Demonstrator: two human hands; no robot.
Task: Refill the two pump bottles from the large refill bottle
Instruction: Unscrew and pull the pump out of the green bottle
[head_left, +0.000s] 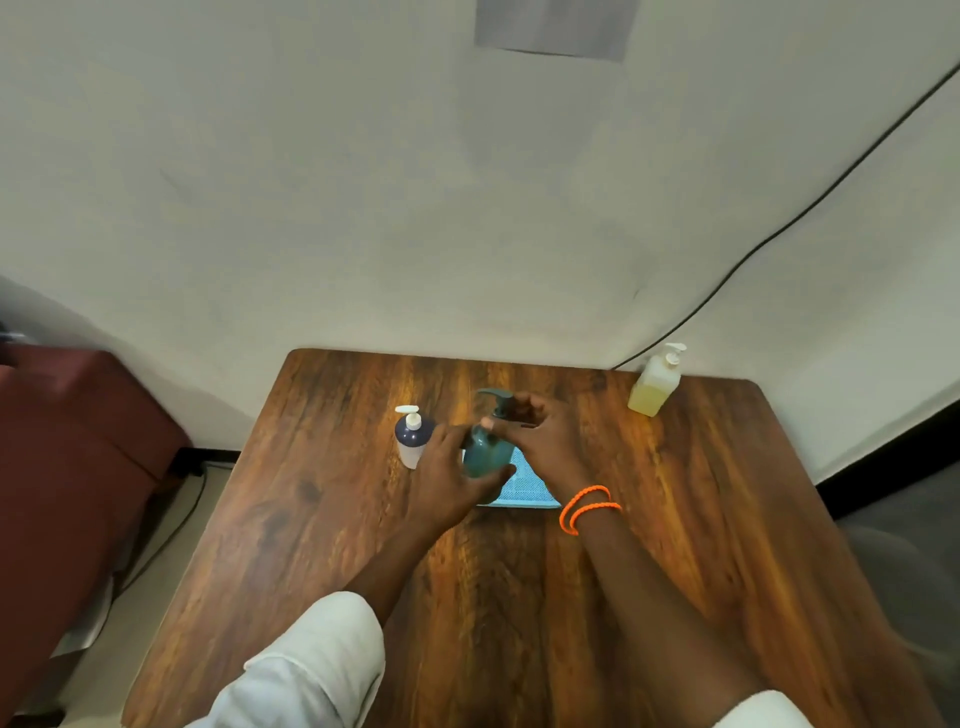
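Note:
A teal pump bottle (485, 451) stands at the middle of the wooden table (675, 519), over a blue cloth (522, 486). My left hand (451, 470) wraps around its body from the left. My right hand (537, 434) is closed on its pump head and neck from the right. A small dark blue pump bottle (413, 435) with a white pump stands just left of my left hand. A larger bottle of yellow liquid (655, 383) with a white pump stands at the far right corner, away from both hands.
The table's far edge meets a white wall. A black cable (779, 228) runs down the wall to the table's far right corner. A dark red seat (78, 467) stands left of the table, with floor and cables between them.

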